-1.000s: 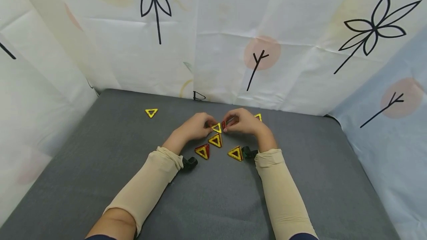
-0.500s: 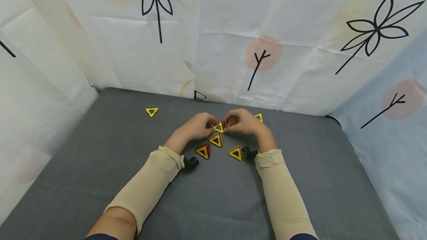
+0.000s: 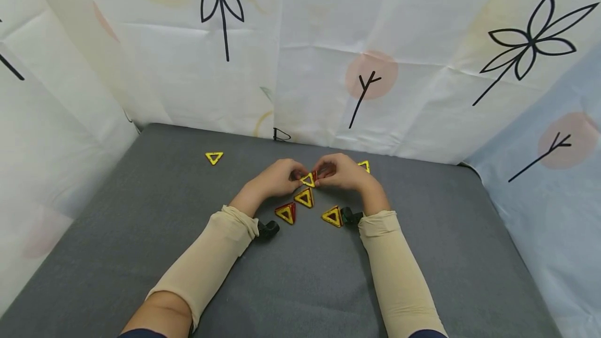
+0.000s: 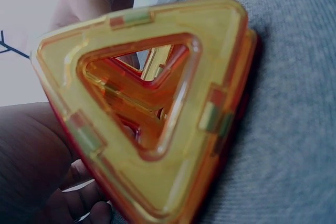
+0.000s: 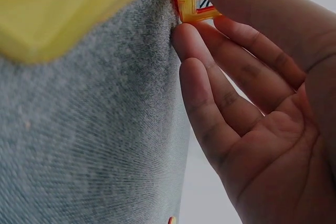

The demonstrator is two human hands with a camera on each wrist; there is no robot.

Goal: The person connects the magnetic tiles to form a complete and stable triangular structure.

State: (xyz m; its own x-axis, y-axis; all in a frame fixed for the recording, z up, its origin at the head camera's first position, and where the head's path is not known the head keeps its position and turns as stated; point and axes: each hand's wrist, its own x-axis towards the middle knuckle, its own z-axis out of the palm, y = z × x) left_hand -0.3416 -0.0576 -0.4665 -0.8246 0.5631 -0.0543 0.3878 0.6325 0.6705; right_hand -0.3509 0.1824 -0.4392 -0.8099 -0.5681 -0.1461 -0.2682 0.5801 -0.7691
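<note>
My left hand (image 3: 280, 177) pinches a yellow triangular magnetic tile (image 3: 308, 180) at its left edge. Facing it, my right hand (image 3: 343, 171) grips a red triangular tile (image 3: 315, 175) between thumb and fingers. The two tiles meet edge to edge between the hands. In the right wrist view, thumb and fingertips pinch a translucent tile (image 5: 186, 1) close over the cloth. Just in front of the hands stands a yellow-and-red tile pyramid (image 3: 304, 197). Large in the left wrist view, a yellow-faced tile pyramid (image 4: 136, 177) covers part of the hands.
Two more tile pyramids stand nearer me, one left (image 3: 285, 214) and one right (image 3: 332, 217) beside the right wrist camera (image 3: 349, 216). A loose yellow triangle (image 3: 214, 158) lies at the back left; another (image 3: 364, 166) is partly behind the right hand. Printed curtain (image 3: 314, 93) borders the grey table (image 3: 300, 286).
Over the past second the yellow tile has shifted slightly right, closing the gap to the red tile. In the last half second the hands have hardly moved.
</note>
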